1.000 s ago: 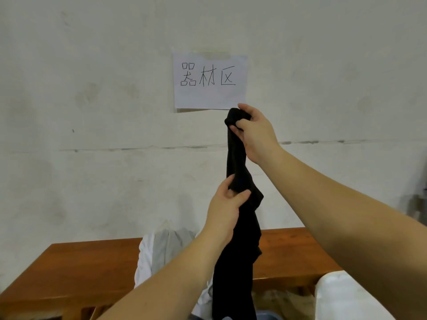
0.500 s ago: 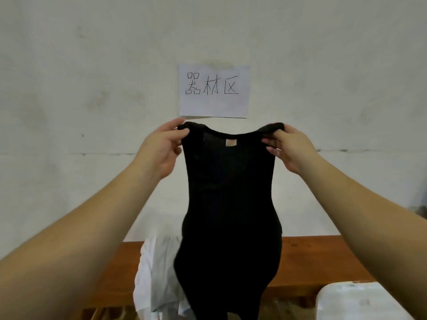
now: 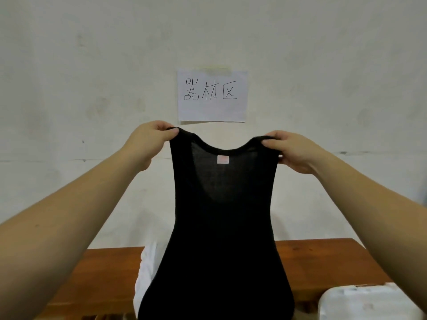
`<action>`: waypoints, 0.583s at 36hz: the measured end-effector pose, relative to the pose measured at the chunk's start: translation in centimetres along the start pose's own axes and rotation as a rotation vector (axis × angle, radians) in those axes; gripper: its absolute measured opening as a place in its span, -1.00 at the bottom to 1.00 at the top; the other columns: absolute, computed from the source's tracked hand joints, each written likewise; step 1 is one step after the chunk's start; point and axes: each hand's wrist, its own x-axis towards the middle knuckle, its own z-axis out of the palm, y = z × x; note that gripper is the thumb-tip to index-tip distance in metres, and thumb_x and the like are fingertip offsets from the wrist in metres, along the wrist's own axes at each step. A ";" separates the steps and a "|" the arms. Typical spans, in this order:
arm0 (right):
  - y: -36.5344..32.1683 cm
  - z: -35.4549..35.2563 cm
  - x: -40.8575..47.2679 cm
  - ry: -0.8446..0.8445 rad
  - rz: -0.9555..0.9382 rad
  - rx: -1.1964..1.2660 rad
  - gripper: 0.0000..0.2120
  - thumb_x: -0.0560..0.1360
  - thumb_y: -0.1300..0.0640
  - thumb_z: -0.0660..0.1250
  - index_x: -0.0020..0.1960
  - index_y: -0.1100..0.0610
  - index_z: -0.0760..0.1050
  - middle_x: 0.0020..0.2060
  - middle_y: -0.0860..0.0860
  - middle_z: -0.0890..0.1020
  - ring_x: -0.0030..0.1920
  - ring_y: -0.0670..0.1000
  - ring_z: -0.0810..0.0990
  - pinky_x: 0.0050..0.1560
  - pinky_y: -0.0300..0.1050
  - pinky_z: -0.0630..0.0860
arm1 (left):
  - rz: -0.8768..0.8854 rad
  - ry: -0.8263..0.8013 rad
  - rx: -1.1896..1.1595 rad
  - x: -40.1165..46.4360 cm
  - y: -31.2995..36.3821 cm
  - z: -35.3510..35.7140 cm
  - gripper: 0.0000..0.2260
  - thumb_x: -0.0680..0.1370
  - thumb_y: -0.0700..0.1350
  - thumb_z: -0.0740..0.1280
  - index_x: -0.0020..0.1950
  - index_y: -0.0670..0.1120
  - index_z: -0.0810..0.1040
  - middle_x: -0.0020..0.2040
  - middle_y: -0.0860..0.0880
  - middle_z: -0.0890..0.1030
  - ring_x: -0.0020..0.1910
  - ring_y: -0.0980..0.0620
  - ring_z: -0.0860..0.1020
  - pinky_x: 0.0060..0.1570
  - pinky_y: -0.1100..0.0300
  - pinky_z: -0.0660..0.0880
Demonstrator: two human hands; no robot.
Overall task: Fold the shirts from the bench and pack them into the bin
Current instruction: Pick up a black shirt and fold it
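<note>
A black sleeveless shirt (image 3: 221,227) hangs spread out in front of me, above the wooden bench (image 3: 323,262). My left hand (image 3: 147,144) pinches its left shoulder strap and my right hand (image 3: 293,151) pinches the right strap, both at the same height. A small pink label shows below the neckline. The shirt's lower part covers the middle of the bench. White cloth (image 3: 147,273) lies on the bench behind the shirt, mostly hidden. A white bin (image 3: 369,303) shows at the bottom right corner.
A pale wall stands close behind the bench, with a paper sign (image 3: 212,95) taped on it just above my hands. The bench's bare wood shows at left and right of the hanging shirt.
The shirt went from a bunched vertical strip held one hand above the other to hanging spread flat. My hands moved apart to the two straps and pulled them wider.
</note>
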 end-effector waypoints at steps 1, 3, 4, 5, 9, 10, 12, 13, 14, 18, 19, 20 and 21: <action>0.1 0.0 -0.1 -0.019 0.009 -0.011 -0.94 0.59 0.18 0.32 0.01 0.08 0.57 -0.20 -0.07 0.64 -0.14 -0.08 0.59 0.02 -0.15 0.50 | -0.026 -0.025 -0.057 0.0 -0.1 -0.1 -0.93 0.59 -0.09 0.34 -0.08 -0.02 0.57 -0.14 0.05 0.58 -0.16 0.07 0.49 -0.04 0.17 0.43; 0.0 -0.1 -0.2 -0.012 -0.011 0.039 -0.92 0.59 0.14 0.31 0.01 0.09 0.59 -0.19 -0.06 0.64 -0.11 -0.07 0.59 0.07 -0.10 0.50 | -0.083 -0.089 -0.225 0.1 -0.2 -0.3 -0.92 0.63 -0.13 0.28 -0.05 -0.07 0.52 -0.12 0.00 0.58 -0.16 0.02 0.54 0.00 0.10 0.51; -0.1 -0.1 -0.3 0.000 -0.030 0.077 -0.91 0.60 0.13 0.30 0.01 0.09 0.58 -0.20 -0.06 0.63 -0.12 -0.07 0.59 0.05 -0.09 0.50 | -0.102 -0.110 -0.287 0.1 -0.3 -0.3 -0.92 0.64 -0.14 0.26 -0.02 -0.09 0.51 -0.11 -0.02 0.59 -0.16 0.00 0.56 -0.02 0.06 0.54; -0.2 0.0 -0.3 0.009 -0.045 0.099 -0.90 0.61 0.11 0.29 0.00 0.10 0.57 -0.21 -0.06 0.62 -0.14 -0.07 0.58 0.03 -0.10 0.50 | -0.113 -0.123 -0.317 0.0 -0.3 -0.3 -0.92 0.65 -0.14 0.25 -0.02 -0.10 0.50 -0.11 -0.03 0.59 -0.18 -0.01 0.58 -0.06 0.05 0.56; 0.4 0.7 -0.6 -0.027 -0.024 0.063 -0.84 0.60 0.05 0.30 -0.12 0.09 0.51 -0.23 -0.06 0.61 -0.13 -0.06 0.59 0.05 -0.07 0.49 | -0.125 -0.129 -0.340 -0.2 -1.1 0.0 -0.90 0.61 -0.20 0.31 -0.10 -0.09 0.45 -0.19 -0.04 0.57 -0.26 0.03 0.57 -0.21 0.12 0.56; 0.5 0.9 -0.7 -0.032 -0.020 0.073 -0.81 0.59 0.03 0.31 -0.16 0.09 0.49 -0.25 -0.05 0.60 -0.14 -0.06 0.59 0.05 -0.07 0.49 | -0.128 -0.131 -0.365 -0.1 -1.3 0.1 -0.89 0.59 -0.22 0.32 -0.11 -0.09 0.45 -0.20 -0.04 0.57 -0.26 0.04 0.57 -0.22 0.14 0.56; 0.5 1.4 -0.7 -0.027 -0.033 0.100 -0.78 0.59 0.03 0.30 -0.20 0.08 0.47 -0.28 -0.06 0.58 -0.19 -0.07 0.58 0.01 -0.09 0.49 | -0.130 -0.145 -0.409 -0.1 -1.6 0.4 -0.93 0.59 -0.23 0.32 -0.07 -0.10 0.49 -0.18 -0.04 0.60 -0.23 0.04 0.59 -0.20 0.15 0.56; 0.4 1.8 -0.7 -0.016 -0.048 0.101 -0.79 0.60 0.03 0.30 -0.19 0.08 0.48 -0.28 -0.06 0.59 -0.21 -0.07 0.58 -0.01 -0.11 0.49 | -0.129 -0.160 -0.425 -0.2 -1.6 0.6 -0.98 0.60 -0.22 0.31 -0.02 -0.12 0.52 -0.15 -0.04 0.62 -0.20 0.04 0.61 -0.18 0.16 0.56; 0.3 2.3 -0.7 -0.001 -0.064 0.095 -0.80 0.60 0.04 0.30 -0.17 0.08 0.50 -0.28 -0.06 0.59 -0.22 -0.07 0.57 -0.04 -0.13 0.50 | -0.127 -0.173 -0.437 -0.2 -1.7 0.9 -0.94 0.60 -0.22 0.30 0.04 -0.14 0.55 -0.12 -0.04 0.64 -0.16 0.04 0.63 -0.17 0.17 0.57; -0.1 4.4 -0.3 0.051 -0.128 0.051 -0.86 0.57 0.07 0.35 -0.13 0.09 0.57 -0.26 -0.07 0.62 -0.22 -0.10 0.59 -0.13 -0.22 0.52 | -0.128 -0.226 -0.498 -0.6 -1.4 2.4 -0.85 0.61 -0.24 0.28 0.14 -0.20 0.57 -0.07 -0.08 0.67 -0.15 0.04 0.66 -0.19 0.21 0.59; -0.2 5.0 -0.2 0.055 -0.136 0.036 -0.86 0.57 0.07 0.36 -0.13 0.09 0.58 -0.26 -0.07 0.63 -0.22 -0.10 0.60 -0.15 -0.24 0.53 | -0.126 -0.242 -0.506 -0.6 -1.4 2.8 -0.85 0.61 -0.23 0.29 0.14 -0.19 0.57 -0.07 -0.08 0.67 -0.14 0.04 0.65 -0.17 0.20 0.59; -0.3 5.5 -0.2 0.057 -0.141 0.028 -0.87 0.57 0.07 0.36 -0.12 0.09 0.58 -0.26 -0.06 0.63 -0.22 -0.11 0.60 -0.17 -0.26 0.53 | -0.121 -0.256 -0.503 -0.7 -1.5 3.2 -0.86 0.61 -0.22 0.29 0.14 -0.18 0.57 -0.05 -0.07 0.66 -0.11 0.04 0.63 -0.13 0.17 0.58; -0.3 6.1 -0.1 0.058 -0.143 0.032 -0.87 0.56 0.07 0.37 -0.12 0.10 0.58 -0.26 -0.06 0.63 -0.23 -0.11 0.60 -0.18 -0.27 0.54 | -0.114 -0.272 -0.499 -0.7 -1.5 3.7 -0.86 0.61 -0.20 0.30 0.13 -0.15 0.58 -0.02 -0.06 0.65 -0.08 0.04 0.62 -0.10 0.16 0.57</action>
